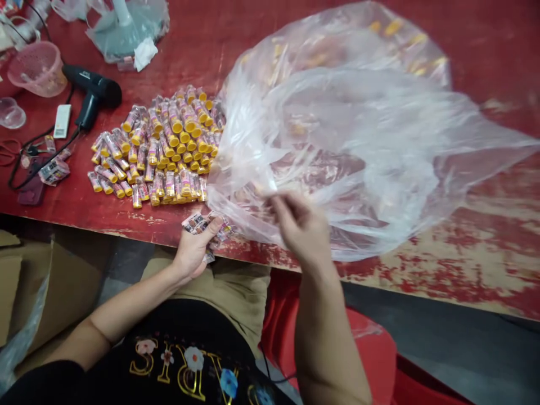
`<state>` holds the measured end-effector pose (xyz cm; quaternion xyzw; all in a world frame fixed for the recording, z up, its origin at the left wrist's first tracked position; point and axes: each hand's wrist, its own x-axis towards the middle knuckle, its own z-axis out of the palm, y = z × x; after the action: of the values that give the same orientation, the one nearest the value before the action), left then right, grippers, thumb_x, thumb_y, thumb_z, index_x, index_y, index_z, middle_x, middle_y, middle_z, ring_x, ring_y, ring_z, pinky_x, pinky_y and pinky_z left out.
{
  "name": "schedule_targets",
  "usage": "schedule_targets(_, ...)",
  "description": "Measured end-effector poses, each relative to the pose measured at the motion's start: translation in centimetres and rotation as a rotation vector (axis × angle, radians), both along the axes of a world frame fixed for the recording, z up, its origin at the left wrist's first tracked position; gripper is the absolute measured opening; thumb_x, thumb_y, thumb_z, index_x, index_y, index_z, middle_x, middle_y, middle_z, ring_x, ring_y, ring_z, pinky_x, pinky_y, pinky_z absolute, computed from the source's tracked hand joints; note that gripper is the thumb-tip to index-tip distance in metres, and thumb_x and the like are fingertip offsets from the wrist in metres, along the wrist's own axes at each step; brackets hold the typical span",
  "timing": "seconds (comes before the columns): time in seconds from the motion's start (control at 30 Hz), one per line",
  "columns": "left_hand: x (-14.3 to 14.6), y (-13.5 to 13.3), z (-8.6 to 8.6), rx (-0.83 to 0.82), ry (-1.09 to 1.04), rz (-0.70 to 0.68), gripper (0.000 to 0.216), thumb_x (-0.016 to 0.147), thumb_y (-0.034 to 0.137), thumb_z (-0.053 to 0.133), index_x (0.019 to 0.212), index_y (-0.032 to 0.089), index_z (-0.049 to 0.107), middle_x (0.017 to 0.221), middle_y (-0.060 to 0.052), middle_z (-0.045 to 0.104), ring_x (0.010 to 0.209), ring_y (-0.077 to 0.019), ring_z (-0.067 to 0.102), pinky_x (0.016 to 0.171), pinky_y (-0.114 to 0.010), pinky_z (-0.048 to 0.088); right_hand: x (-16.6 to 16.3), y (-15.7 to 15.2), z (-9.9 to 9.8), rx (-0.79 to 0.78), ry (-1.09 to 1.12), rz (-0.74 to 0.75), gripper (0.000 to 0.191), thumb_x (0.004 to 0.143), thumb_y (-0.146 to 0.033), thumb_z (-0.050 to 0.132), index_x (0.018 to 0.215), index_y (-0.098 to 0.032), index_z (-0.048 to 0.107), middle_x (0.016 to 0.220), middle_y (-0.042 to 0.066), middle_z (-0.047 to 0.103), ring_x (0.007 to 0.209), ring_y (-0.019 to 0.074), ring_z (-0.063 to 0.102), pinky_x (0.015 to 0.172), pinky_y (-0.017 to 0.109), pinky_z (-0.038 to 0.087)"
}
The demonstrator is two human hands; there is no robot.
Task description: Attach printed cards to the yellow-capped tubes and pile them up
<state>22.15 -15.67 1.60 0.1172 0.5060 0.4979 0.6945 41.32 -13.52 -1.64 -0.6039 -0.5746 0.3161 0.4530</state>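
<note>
Several small printed packets (196,224) are gripped in my left hand (194,243) at the table's front edge, thumb pressed on top. My right hand (304,225) is closed at the near side of a large clear plastic bag (379,152), fingers pinched together and slightly blurred. Whether it grips the bag's film or something else I cannot make out. Yellow-capped pieces show through the bag's far part. Left of the bag, touching its edge, lies a heap of small clear tubes with yellow caps (169,146).
A black hair dryer (93,93) with its cord, a pink basket (37,67) and a white box (62,121) lie at the left of the red table (498,62). Below stand a cardboard box (70,281) and a red stool (367,349).
</note>
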Motion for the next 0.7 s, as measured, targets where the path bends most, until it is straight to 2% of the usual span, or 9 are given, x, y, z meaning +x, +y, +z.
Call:
schedule_targets(0.07, 0.0, 0.0, 0.0, -0.031, 0.014, 0.005, 0.054, 0.045, 0.034, 0.106, 0.082, 0.014, 0.073, 0.078, 0.001, 0.075, 0.07, -0.0111, 0.068, 0.068, -0.023, 0.054, 2.3, 3.5, -2.3, -0.046, -0.082, -0.19, 0.018, 0.089, -0.038, 0.067, 0.088, -0.02, 0.07, 0.079, 0.004, 0.069, 0.069, 0.0173, 0.059, 0.067, 0.032, 0.048)
schedule_targets(0.17, -0.2, 0.1, -0.2, -0.074, 0.02, -0.01, 0.054, 0.044, 0.031, 0.105, 0.084, 0.013, 0.074, 0.081, -0.001, 0.076, 0.071, -0.0127, 0.069, 0.068, -0.025, 0.054, 3.6, 7.3, -5.9, -0.256, -0.229, -0.093, 0.021, 0.077, -0.036, 0.077, 0.086, -0.019, 0.068, 0.076, 0.004, 0.067, 0.067, 0.0181, 0.057, 0.068, 0.034, 0.047)
schedule_targets(0.23, -0.4, 0.2, -0.2, -0.069, 0.036, 0.021, 0.051, 0.045, 0.031, 0.105, 0.08, 0.014, 0.072, 0.076, 0.001, 0.073, 0.067, -0.0108, 0.066, 0.065, -0.024, 0.053, 3.5, 8.0, -7.7, -0.249, -0.326, -0.039, 0.018, 0.078, -0.033, 0.074, 0.088, -0.019, 0.067, 0.077, 0.005, 0.066, 0.072, 0.0201, 0.058, 0.073, 0.036, 0.048)
schedule_targets(0.3, -0.5, 0.2, -0.3, -0.074, 0.062, 0.033, 0.048, 0.049, 0.031, 0.104, 0.08, 0.014, 0.071, 0.072, 0.003, 0.071, 0.064, -0.0099, 0.064, 0.06, -0.023, 0.05, 3.2, 7.7, -8.7, -0.172, -0.406, -0.041, 0.015, 0.083, -0.034, 0.067, 0.088, -0.02, 0.066, 0.08, 0.007, 0.065, 0.077, 0.0225, 0.058, 0.079, 0.039, 0.05)
schedule_targets(0.4, -0.6, 0.0, -0.3, -0.099, 0.082, 0.012, 0.048, 0.052, 0.031, 0.102, 0.085, 0.013, 0.072, 0.074, 0.002, 0.071, 0.062, -0.0092, 0.062, 0.053, -0.021, 0.045, 2.9, 7.0, -9.1, -0.09, -0.468, -0.061, 0.02, 0.085, -0.037, 0.065, 0.095, -0.02, 0.067, 0.09, 0.011, 0.066, 0.087, 0.0261, 0.058, 0.086, 0.043, 0.051)
schedule_targets(0.5, -0.7, -0.3, -0.2, -0.063, 0.079, -0.015, 0.051, 0.049, 0.034, 0.103, 0.08, 0.014, 0.067, 0.068, 0.005, 0.066, 0.051, -0.0036, 0.05, 0.045, -0.017, 0.033, 3.0, 6.6, -8.8, -0.05, -0.476, -0.088, 0.019, 0.084, -0.038, 0.065, 0.094, -0.021, 0.066, 0.094, 0.011, 0.066, 0.09, 0.0262, 0.058, 0.088, 0.044, 0.051)
schedule_targets(0.57, -0.8, -0.4, 0.0, -0.047, 0.071, -0.028, 0.054, 0.048, 0.037, 0.103, 0.077, 0.014, 0.064, 0.064, 0.006, 0.062, 0.048, -0.0017, 0.044, 0.043, -0.016, 0.028, 3.8, 5.9, -8.6, -0.046, -0.401, -0.127, 0.019, 0.085, -0.039, 0.065, 0.091, -0.021, 0.065, 0.086, 0.007, 0.065, 0.081, 0.0229, 0.058, 0.083, 0.042, 0.052)
schedule_targets(0.7, -1.2, -0.6, 0.0, -0.091, 0.078, 0.008, 0.058, 0.043, 0.039, 0.103, 0.08, 0.015, 0.066, 0.068, 0.005, 0.064, 0.053, -0.0051, 0.054, 0.045, -0.017, 0.033, 6.7, 3.5, -8.8, -0.047, -0.142, -0.285, 0.026, 0.084, -0.04, 0.065, 0.099, -0.019, 0.067, 0.086, 0.005, 0.069, 0.073, 0.0194, 0.063, 0.078, 0.039, 0.056)
